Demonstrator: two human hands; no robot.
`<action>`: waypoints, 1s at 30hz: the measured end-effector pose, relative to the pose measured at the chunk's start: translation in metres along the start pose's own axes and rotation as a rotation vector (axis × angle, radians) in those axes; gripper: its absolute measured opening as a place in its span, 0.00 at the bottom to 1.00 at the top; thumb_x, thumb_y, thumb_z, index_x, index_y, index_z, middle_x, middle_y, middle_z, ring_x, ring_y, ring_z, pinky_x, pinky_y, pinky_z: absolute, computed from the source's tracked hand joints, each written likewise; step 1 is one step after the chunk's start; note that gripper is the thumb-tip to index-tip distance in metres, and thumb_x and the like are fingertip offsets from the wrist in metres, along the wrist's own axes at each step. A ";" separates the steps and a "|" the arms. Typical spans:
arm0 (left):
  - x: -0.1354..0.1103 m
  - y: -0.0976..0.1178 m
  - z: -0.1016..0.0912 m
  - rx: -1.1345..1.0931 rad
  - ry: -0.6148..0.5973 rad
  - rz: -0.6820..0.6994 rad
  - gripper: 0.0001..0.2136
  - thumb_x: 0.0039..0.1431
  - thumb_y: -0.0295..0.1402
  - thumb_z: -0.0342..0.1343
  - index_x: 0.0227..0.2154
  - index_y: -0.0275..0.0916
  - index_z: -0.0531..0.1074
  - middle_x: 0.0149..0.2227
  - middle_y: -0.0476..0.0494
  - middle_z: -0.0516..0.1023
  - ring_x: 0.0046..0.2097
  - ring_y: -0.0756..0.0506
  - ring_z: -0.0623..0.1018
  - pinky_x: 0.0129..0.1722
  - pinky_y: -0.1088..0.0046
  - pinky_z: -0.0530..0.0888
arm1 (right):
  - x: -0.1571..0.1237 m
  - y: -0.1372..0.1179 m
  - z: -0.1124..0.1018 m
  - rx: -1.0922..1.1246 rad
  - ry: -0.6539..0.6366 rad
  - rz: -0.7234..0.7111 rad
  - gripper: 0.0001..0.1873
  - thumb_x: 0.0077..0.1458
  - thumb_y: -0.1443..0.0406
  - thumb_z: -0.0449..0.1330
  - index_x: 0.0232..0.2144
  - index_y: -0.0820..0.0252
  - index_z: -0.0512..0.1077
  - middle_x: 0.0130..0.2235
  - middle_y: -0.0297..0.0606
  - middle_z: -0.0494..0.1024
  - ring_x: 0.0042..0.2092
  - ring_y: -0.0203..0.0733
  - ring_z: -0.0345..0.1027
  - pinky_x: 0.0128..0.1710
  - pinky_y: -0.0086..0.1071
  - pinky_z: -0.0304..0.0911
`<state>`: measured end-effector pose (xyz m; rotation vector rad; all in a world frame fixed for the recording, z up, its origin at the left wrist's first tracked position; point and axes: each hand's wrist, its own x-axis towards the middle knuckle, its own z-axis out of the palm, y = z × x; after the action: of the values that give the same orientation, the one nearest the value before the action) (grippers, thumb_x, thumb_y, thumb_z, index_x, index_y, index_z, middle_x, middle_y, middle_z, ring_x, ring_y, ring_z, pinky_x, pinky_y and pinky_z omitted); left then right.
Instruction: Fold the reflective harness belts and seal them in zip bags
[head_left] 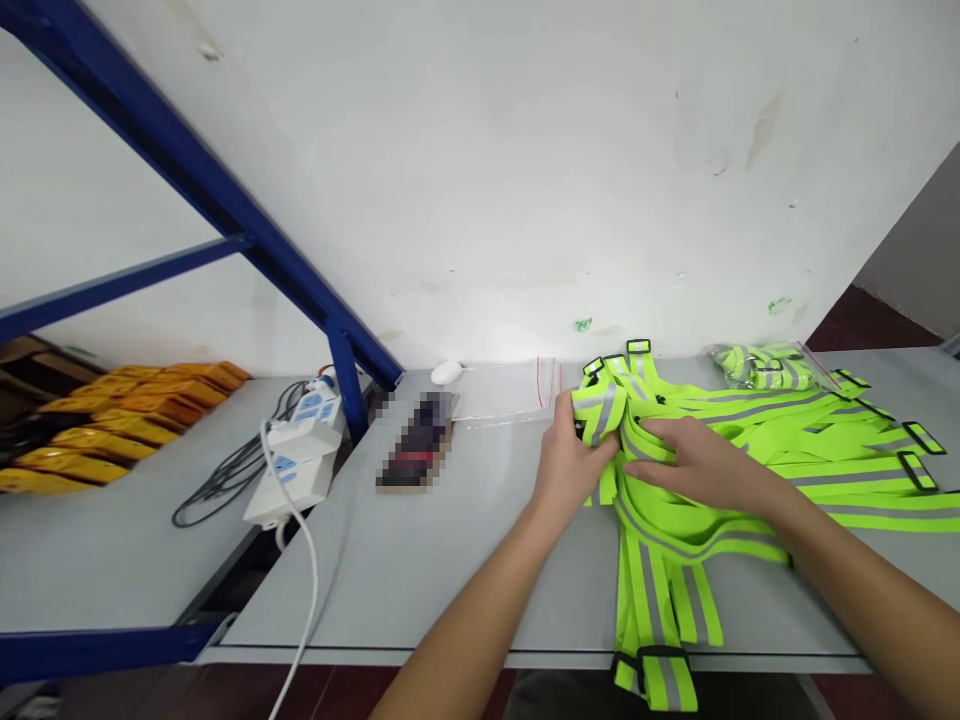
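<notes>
My left hand point(571, 452) is closed around a folded bundle of neon yellow-green reflective strap point(600, 412) with a grey stripe and black buckles. Just to its right, my right hand point(697, 462) grips a loose loop of reflective strap point(637, 505), its thumb and fingers partly hidden among the bands. More straps point(840, 470) spread out under and beyond my right hand, their black buckles toward the right. Several strap ends point(652, 590) hang over the front edge of the table, with buckles at the bottom.
A clear bag of folded straps point(769, 367) lies at the back right. Another clear zip bag point(506, 390), a white oval object point(447, 373) and a blurred dark item point(416, 445) lie left. White power strips point(300, 455), a blue frame point(247, 245) and yellow packages point(127, 420) are farther left.
</notes>
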<state>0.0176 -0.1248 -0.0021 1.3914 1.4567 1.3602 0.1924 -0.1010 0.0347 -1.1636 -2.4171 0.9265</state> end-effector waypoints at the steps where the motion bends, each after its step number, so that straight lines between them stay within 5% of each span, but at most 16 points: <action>1: 0.000 -0.002 0.000 0.032 -0.008 0.016 0.25 0.48 0.30 0.61 0.51 0.44 0.65 0.39 0.46 0.78 0.39 0.43 0.77 0.38 0.71 0.71 | -0.001 -0.003 0.001 0.029 0.009 -0.015 0.16 0.55 0.53 0.56 0.25 0.56 0.62 0.23 0.29 0.64 0.25 0.36 0.55 0.25 0.30 0.50; 10: -0.009 -0.005 0.005 0.262 -0.173 0.293 0.29 0.53 0.26 0.55 0.59 0.45 0.59 0.62 0.39 0.60 0.56 0.39 0.70 0.53 0.63 0.69 | 0.001 -0.008 -0.003 0.459 -0.027 0.075 0.14 0.53 0.54 0.60 0.28 0.58 0.67 0.27 0.30 0.66 0.27 0.35 0.58 0.26 0.28 0.55; 14: -0.010 0.001 0.000 0.285 -0.242 0.282 0.27 0.57 0.28 0.53 0.60 0.48 0.57 0.56 0.46 0.72 0.51 0.42 0.75 0.50 0.66 0.72 | 0.000 -0.003 -0.002 0.620 -0.092 0.150 0.18 0.49 0.52 0.64 0.24 0.58 0.64 0.22 0.25 0.59 0.21 0.30 0.49 0.20 0.26 0.48; 18: -0.006 -0.006 -0.002 0.406 -0.144 0.479 0.24 0.60 0.24 0.47 0.59 0.48 0.62 0.57 0.47 0.72 0.53 0.45 0.75 0.51 0.68 0.73 | -0.001 -0.002 0.002 0.807 -0.024 0.250 0.23 0.53 0.45 0.57 0.24 0.58 0.69 0.20 0.28 0.66 0.22 0.33 0.59 0.23 0.28 0.57; 23: 0.001 -0.017 0.000 0.588 0.013 0.836 0.23 0.62 0.21 0.45 0.56 0.49 0.65 0.56 0.49 0.72 0.52 0.46 0.75 0.51 0.67 0.74 | 0.003 -0.001 0.005 1.019 -0.008 0.424 0.25 0.54 0.44 0.55 0.39 0.56 0.76 0.37 0.39 0.80 0.41 0.45 0.73 0.42 0.35 0.68; 26: 0.003 -0.016 -0.002 0.655 -0.075 0.956 0.21 0.61 0.22 0.48 0.55 0.46 0.66 0.58 0.46 0.71 0.56 0.43 0.72 0.54 0.63 0.71 | 0.004 0.008 0.005 1.081 -0.028 0.480 0.24 0.52 0.49 0.62 0.45 0.57 0.75 0.42 0.42 0.80 0.44 0.49 0.74 0.45 0.38 0.69; 30: 0.000 -0.002 -0.010 0.643 -0.334 0.871 0.30 0.57 0.20 0.46 0.63 0.41 0.53 0.64 0.39 0.61 0.63 0.38 0.63 0.59 0.55 0.66 | 0.002 0.025 0.003 1.023 0.006 0.515 0.21 0.48 0.53 0.67 0.41 0.59 0.75 0.42 0.42 0.81 0.43 0.49 0.75 0.41 0.35 0.71</action>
<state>0.0080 -0.1270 -0.0024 2.7396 1.1208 1.0366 0.2039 -0.0890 0.0164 -1.2916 -1.2322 1.9481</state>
